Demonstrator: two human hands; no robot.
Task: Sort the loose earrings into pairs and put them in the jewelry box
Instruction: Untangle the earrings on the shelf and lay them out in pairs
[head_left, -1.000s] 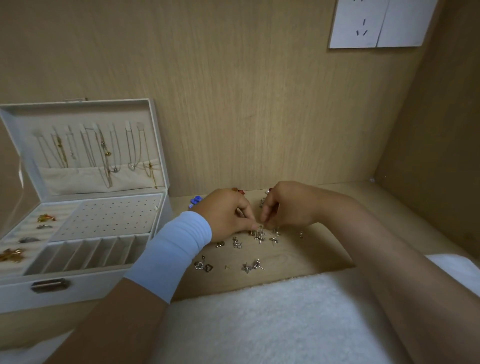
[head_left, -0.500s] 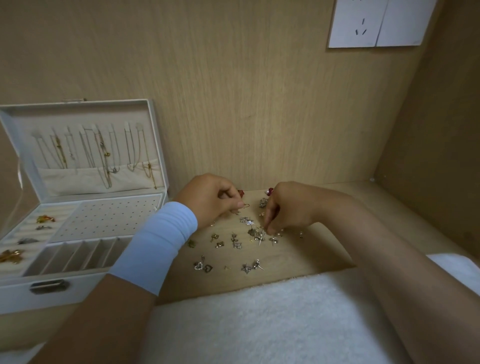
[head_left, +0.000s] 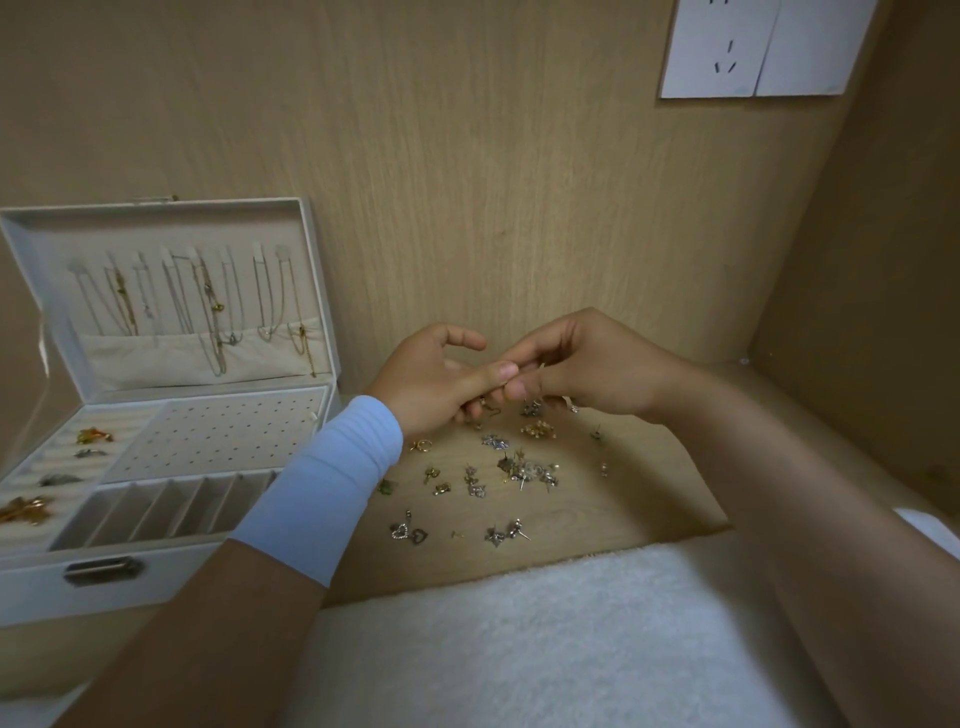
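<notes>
Above a wooden shelf (head_left: 649, 493), a person's L hand (head_left: 441, 379) and R hand (head_left: 597, 369) meet fingertip to fingertip. L hand's lower fingers curl on a hook earring (head_left: 490, 409) dangling beneath, index finger raised. R hand's fingers are curled at the L thumb, but what they pinch is too small to tell. Loose earrings (head_left: 519, 470) lie scattered on the shelf just below. Jewelry box (head_left: 171, 582) stands open at far L, necklaces (head_left: 208, 312) hung in its lid, w/ a white towel (head_left: 519, 649) in foreground.

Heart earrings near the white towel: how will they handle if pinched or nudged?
The heart earrings look small and thin: probably very light, fiddly to pinch. They lie flat on the wooden shelf, so likely slide, not roll.
</notes>
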